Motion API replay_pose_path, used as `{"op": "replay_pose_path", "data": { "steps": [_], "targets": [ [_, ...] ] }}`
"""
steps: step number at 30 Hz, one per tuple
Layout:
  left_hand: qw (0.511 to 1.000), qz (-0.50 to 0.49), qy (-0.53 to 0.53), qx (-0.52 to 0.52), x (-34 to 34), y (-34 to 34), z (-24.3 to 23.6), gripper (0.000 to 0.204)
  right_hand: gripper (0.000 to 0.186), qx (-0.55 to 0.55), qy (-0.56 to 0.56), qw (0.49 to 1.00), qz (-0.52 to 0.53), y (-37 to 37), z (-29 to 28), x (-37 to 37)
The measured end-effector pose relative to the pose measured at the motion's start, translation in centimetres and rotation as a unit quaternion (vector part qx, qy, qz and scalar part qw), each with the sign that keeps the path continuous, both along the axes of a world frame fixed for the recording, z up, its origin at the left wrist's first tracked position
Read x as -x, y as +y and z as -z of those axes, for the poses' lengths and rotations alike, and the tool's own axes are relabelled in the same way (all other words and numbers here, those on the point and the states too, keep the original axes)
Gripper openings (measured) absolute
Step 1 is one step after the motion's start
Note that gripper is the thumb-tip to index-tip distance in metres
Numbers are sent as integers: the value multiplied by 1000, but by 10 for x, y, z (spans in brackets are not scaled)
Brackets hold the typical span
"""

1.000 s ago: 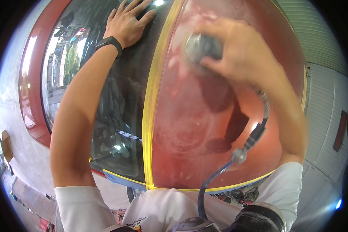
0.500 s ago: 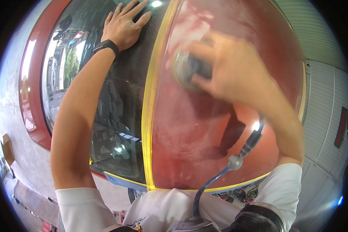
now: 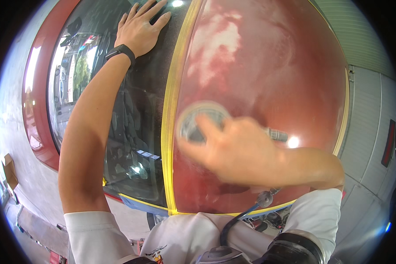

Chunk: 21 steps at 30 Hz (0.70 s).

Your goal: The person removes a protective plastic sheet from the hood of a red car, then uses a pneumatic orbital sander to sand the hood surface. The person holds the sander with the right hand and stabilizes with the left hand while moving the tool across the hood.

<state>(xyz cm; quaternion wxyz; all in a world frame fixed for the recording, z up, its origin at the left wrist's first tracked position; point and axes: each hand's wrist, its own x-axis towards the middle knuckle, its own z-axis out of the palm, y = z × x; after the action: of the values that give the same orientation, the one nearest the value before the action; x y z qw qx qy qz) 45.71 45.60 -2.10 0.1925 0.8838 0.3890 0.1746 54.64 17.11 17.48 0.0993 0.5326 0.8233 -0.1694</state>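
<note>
My right hand point(image 3: 244, 152), blurred by motion, is closed round a round palm sander point(image 3: 190, 126) lying on a dull red car panel point(image 3: 273, 88). The sander is at the panel's left side, near the yellow masking tape point(image 3: 170, 114). A grey hose fitting point(image 3: 277, 134) shows beyond my right wrist. The blue air hose point(image 3: 240, 215), with a clear round coupling point(image 3: 265, 199), runs below my forearm toward my body. My left hand point(image 3: 138, 31) rests flat on the dark car window point(image 3: 138, 110), fingers spread, with a black band round the wrist.
Blue masking film point(image 3: 141, 206) hangs at the window's near edge. Yellow tape also borders the panel's near and right edges. A glossy red body strip point(image 3: 39, 105) lies beyond the window. On the floor at left stands an open cardboard box point(image 3: 10, 171). A grey ribbed shutter point(image 3: 361, 39) is at right.
My right hand has brought the sander toward me and slightly left across the red panel. The hose coupling has dropped nearer my body. My left hand stays in place.
</note>
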Motion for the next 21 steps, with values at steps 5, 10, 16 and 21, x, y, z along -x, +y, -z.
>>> {"op": "replay_pose_path", "data": {
  "steps": [5, 10, 16, 21],
  "targets": [
    [1000, -5, 3, 6, -2, 1, 1, 63, 39, 17, 29, 999, 11, -16, -9, 1],
    [1000, -3, 18, 12, -2, 3, -1, 61, 54, -86, -47, 980, 172, 46, -11, -84],
    [1000, -1, 25, 5, 0, -1, 0, 59, 56, -108, 7, 944, 311, 106, -13, -163],
    [992, 49, 81, -88, 5, 3, 1, 61, 57, -103, -31, 973, 206, 65, -15, -125]
  ]
}}
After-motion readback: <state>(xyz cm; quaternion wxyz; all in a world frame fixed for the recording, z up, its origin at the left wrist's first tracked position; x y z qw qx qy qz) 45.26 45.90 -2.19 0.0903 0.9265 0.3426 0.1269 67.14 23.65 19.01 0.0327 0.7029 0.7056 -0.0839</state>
